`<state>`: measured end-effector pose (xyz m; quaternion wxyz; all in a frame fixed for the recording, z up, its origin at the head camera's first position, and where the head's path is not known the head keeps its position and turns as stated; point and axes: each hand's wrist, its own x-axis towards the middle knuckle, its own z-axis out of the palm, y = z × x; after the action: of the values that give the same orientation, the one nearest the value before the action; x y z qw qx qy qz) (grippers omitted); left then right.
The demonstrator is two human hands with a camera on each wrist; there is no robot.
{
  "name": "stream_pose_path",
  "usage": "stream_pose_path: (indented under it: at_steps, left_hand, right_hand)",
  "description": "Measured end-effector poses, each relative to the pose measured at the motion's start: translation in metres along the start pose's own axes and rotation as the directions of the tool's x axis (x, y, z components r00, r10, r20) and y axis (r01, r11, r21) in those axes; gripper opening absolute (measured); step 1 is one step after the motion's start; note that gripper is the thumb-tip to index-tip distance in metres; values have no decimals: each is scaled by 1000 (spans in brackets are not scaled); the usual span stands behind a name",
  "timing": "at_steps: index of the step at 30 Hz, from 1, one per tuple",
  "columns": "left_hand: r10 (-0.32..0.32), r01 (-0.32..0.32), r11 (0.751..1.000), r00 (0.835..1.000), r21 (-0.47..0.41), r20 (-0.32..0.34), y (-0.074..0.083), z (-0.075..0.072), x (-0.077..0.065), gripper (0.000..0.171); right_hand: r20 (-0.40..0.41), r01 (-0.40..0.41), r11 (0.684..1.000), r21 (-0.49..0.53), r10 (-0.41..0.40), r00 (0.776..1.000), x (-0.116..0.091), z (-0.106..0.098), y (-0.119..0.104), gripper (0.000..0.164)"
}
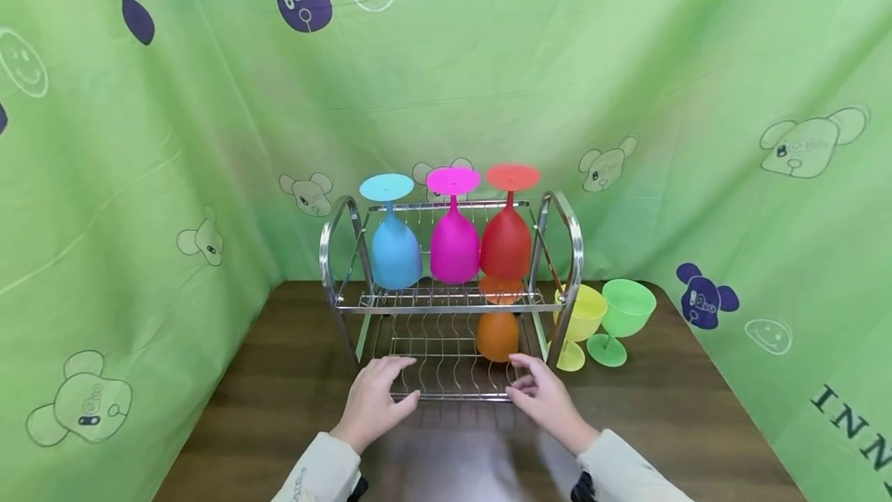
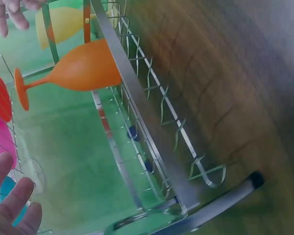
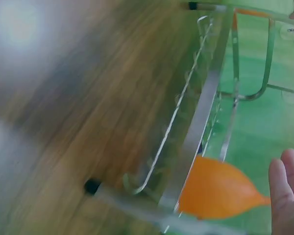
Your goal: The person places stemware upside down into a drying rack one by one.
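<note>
My left hand [image 1: 376, 400] hovers near the front left of a two-tier metal dish rack [image 1: 446, 308], fingers spread and holding nothing. On the other side, my right hand [image 1: 547, 403] is near the rack's front right, its fingers loosely bent and nothing in them. An orange goblet [image 1: 498, 337] stands upside down on the lower tier, just beyond the right hand. Upside down on the upper tier are a blue goblet [image 1: 396, 256], a magenta goblet [image 1: 454, 250] and a red goblet [image 1: 506, 245]. In the right wrist view the orange goblet [image 3: 220, 188] is close to the fingers.
To the right of the rack, a yellow goblet [image 1: 585, 313] and a light green goblet [image 1: 627, 308] stand upright on the dark wooden table [image 1: 655, 424]. A green patterned cloth [image 1: 446, 84] hangs behind and along both sides.
</note>
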<state>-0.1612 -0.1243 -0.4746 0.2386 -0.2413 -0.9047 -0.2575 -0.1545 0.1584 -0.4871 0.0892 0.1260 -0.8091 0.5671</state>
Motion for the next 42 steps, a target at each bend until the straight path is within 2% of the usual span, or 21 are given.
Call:
stream_pose_path:
  at_steps: [3,6,8,10,13,16,18,20,23,27,29,32,37,42]
  left_hand:
    - [51,-55,997,997,57,62,-1,-5,-2,48]
    - [108,-116,989,990,95,86,-3,-7,-1,51]
    - [139,-149,983,986,112,90,-3,-6,3,51]
    - [163,-174,978,982,118,93,-2,-3,6,50]
    - [197,-208,971,976,122,96,2,2,11,49]
    - [236,-245,963,968,111,89,8,9,15,50]
    - [262,-272,956,960,108,94,13,14,18,50]
    - [287,-298,949,952,103,107,18,19,20,50]
    - [319,-331,939,939,92,127,26,24,21,51]
    - [352,-366,927,924,82,148,33,29,19,52]
    - [363,-378,923,918,75,162,36,31,18,52]
    - [366,-383,921,912,65,184,38,33,17,52]
    - [370,-390,919,906,65,205,41,34,18,52]
    - [367,-387,920,906,59,211,45,35,17,52]
  right_hand:
    - [62,98,995,10,-98,993,-12,-13,9,51]
    - [78,278,961,-9,-277,958,-18,-25,25,44]
    - [40,377,926,-35,-375,926,-20,-33,37,38]
    - [-18,439,893,-97,-443,896,-19,-42,48,34]
    - [-107,424,881,-210,-451,886,-17,-55,60,30]
    - [-201,304,900,-312,-375,905,-14,-67,66,22]
    - [-266,167,929,-331,-262,928,-11,-74,68,15]
    - [-323,10,948,-319,-118,939,-7,-79,70,10]
    - [-366,-207,932,-298,89,926,1,-84,74,17]
    - [-343,-397,870,-293,292,893,10,-87,81,40]
    - [-319,-449,854,-263,362,876,16,-87,84,51]
    - [-306,-492,849,-193,424,852,26,-86,86,64]
    - [-306,-513,852,-107,463,832,41,-84,86,78]
    - [-301,-528,849,-31,496,815,46,-82,86,85]
